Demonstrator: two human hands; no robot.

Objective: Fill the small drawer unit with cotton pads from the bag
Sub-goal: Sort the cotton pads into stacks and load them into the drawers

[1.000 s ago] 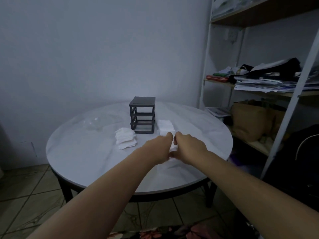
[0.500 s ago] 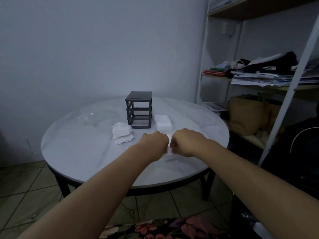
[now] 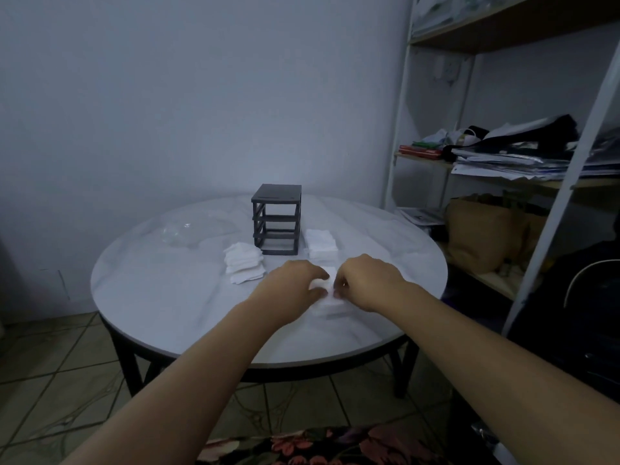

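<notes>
While drawer unit (image 3: 276, 223) is standing unfilled mid-tabletop (image 3: 151, 297), pad stack (image 3: 327, 292) is being pinched by left hand (image 3: 295, 283) and right hand (image 3: 365, 280) (close together); gathering step judged; carrying to unit being called for.

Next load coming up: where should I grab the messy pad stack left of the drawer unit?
Probably pinch the pad stack across its near and far edges, from above: it lies flat, pads fanned, and the drawer unit crowds its right side.
</notes>
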